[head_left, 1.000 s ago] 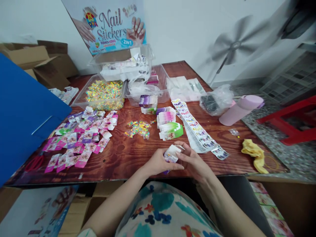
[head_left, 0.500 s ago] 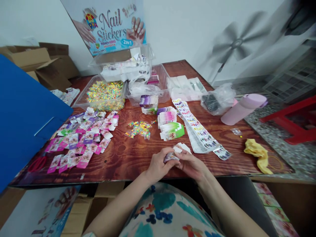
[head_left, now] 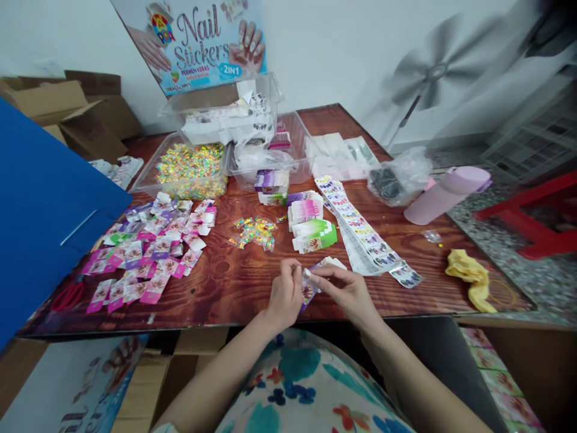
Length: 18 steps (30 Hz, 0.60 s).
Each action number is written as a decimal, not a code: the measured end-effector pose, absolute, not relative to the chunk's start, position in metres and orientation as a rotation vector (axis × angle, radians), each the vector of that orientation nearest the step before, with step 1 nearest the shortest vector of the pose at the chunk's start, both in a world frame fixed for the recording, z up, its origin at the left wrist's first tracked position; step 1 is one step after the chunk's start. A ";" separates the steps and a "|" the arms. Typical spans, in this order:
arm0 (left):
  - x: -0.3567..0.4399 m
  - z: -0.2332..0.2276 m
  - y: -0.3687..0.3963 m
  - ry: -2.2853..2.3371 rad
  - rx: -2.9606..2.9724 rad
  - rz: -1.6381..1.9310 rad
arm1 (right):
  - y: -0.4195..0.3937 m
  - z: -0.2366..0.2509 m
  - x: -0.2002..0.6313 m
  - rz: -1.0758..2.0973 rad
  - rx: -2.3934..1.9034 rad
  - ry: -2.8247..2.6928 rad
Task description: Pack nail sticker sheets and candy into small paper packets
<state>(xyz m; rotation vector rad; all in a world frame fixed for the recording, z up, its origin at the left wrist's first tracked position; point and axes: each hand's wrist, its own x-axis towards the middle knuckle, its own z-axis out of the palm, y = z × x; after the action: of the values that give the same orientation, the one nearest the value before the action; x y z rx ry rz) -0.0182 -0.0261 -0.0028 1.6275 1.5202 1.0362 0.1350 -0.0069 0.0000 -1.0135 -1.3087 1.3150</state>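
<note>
At the near edge of the cluttered red-brown wooden table [head_left: 234, 288], our left hand [head_left: 285, 294] and right hand [head_left: 348, 291] pinch a small purple-and-white folded card packet [head_left: 311, 284] between them, where a careless tug could crease it or drop it floorward.
</note>
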 end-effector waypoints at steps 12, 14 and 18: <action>-0.022 -0.010 -0.029 1.518 1.800 0.926 | -0.006 0.000 0.145 1.342 -0.971 -1.440; -0.022 -0.006 -0.030 1.516 1.762 0.931 | -0.007 0.002 0.147 1.248 -0.923 -1.575; -0.024 0.004 -0.032 1.478 1.668 0.996 | -0.020 0.003 0.142 1.179 -0.902 -1.638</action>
<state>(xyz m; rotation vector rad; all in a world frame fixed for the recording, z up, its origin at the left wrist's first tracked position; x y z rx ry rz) -0.0236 -0.0317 0.0038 1.6682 1.4776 0.9957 0.1417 -0.0197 0.0026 -0.9015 -1.6384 1.1794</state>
